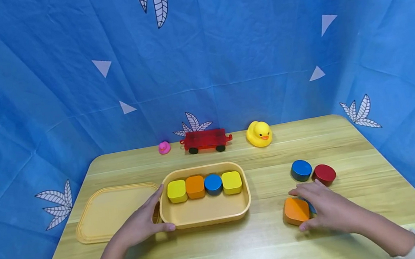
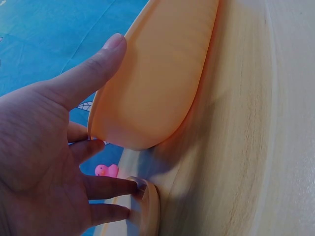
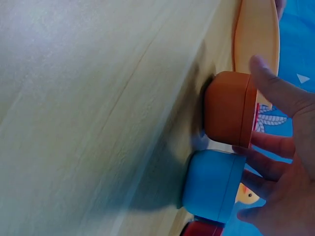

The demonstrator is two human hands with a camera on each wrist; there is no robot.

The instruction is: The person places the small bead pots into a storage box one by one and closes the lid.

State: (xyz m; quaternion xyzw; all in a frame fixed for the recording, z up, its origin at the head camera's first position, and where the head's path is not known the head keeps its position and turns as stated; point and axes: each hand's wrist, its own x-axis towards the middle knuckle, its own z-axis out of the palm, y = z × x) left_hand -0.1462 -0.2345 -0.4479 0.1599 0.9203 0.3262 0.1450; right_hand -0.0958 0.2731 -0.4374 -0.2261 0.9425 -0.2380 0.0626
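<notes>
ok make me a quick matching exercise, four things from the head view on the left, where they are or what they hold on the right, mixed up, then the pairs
Things
1. rounded tan tray with raised walls
2. flat tan panel with rounded corners
3. see-through red toy wagon
4. round dark red block

Places or states
A. between the small pink toy duck and the larger yellow toy duck
B. beside a round blue block
C. holds four blocks in a row
D. left of the tray

Pairs: 1-C, 2-D, 3-A, 4-B
</notes>
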